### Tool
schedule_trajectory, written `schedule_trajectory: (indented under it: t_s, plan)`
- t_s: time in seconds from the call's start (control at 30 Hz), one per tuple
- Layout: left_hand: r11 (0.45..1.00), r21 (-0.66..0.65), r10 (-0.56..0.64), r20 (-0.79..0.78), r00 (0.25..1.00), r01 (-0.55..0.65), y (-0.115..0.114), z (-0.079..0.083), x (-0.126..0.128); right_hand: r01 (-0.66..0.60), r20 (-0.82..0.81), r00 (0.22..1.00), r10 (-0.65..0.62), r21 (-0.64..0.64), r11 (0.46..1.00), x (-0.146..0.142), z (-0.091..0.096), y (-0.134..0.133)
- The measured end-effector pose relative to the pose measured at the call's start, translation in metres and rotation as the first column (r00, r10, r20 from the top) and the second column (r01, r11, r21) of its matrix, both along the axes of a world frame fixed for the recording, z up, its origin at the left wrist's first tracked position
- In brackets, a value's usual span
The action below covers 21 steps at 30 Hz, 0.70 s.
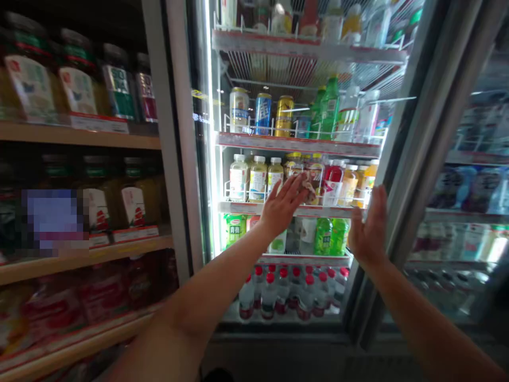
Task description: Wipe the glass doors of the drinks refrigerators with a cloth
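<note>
My left hand [283, 206] reaches into an open drinks fridge, fingers stretched out toward a bottle with a brownish label [314, 178] on the middle shelf [238, 208]; the fingertips are at the bottle, without a clear grip. Beside it stand pale yoghurt-type bottles [257, 178] and a red-label bottle [332, 183]. My right hand [369, 228] is open, its palm flat against the edge of the glass door [413, 159], which stands swung out to the right.
Cans [262, 113] and green bottles [329, 106] fill the shelf above. Green bottles [323, 236] and red-capped water bottles [274, 294] sit below. Wooden shelves [79, 254] with large juice bottles stand to the left. Another fridge door is at the right.
</note>
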<state>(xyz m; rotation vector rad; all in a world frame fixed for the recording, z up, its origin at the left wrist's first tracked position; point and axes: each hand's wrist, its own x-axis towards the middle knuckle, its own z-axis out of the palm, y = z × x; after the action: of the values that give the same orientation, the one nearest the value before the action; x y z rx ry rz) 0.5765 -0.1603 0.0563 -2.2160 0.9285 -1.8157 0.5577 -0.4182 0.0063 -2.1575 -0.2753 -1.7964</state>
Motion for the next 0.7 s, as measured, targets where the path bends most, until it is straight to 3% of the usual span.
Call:
schedule_trajectory:
  t_s: [0.1,0.17,0.23,0.3,0.33,0.4,0.47,0.53,0.63,0.7]
  plan:
    - [0.979,-0.196,-0.048,0.026,0.999,0.052,-0.016,0.006,0.007,0.111,-0.128,0.986,-0.104,0.05,0.993,0.035,-0.016,-0.015]
    - [0.976,-0.206,-0.069,0.021,0.997,0.071,-0.031,0.0,0.011,0.162,-0.147,0.977,-0.154,0.042,0.986,0.058,-0.028,-0.019]
    - [0.991,0.037,-0.131,0.0,0.991,0.131,-0.043,-0.01,0.015,0.188,-0.082,0.979,-0.185,0.031,0.982,0.072,-0.038,-0.021]
    - [0.917,0.347,-0.203,-0.011,0.979,0.194,-0.049,-0.016,0.018,0.204,-0.008,0.979,-0.204,0.024,0.979,0.078,-0.043,-0.02]
    - [0.89,0.412,-0.216,0.0,0.976,0.197,-0.049,-0.016,0.019,0.21,0.014,0.978,-0.21,0.022,0.978,0.079,-0.044,-0.02]
    - [0.938,0.309,-0.18,0.052,0.982,0.155,-0.044,-0.014,0.02,0.22,0.03,0.975,-0.221,0.021,0.975,0.078,-0.044,-0.019]
    - [0.997,0.018,-0.081,0.079,0.994,0.08,-0.037,-0.013,0.019,0.231,0.031,0.972,-0.232,0.024,0.973,0.076,-0.043,-0.019]
    - [0.992,-0.114,-0.04,0.073,0.997,0.048,-0.03,-0.021,0.017,0.238,0.034,0.971,-0.238,0.024,0.971,0.076,-0.042,-0.019]
    - [0.983,0.153,-0.109,0.068,0.992,0.098,-0.02,-0.036,0.012,0.245,0.028,0.969,-0.246,0.025,0.969,0.077,-0.042,-0.019]
    - [0.975,0.204,-0.096,0.04,0.995,0.086,-0.011,-0.036,0.007,0.25,0.012,0.968,-0.251,0.033,0.968,0.077,-0.041,-0.02]
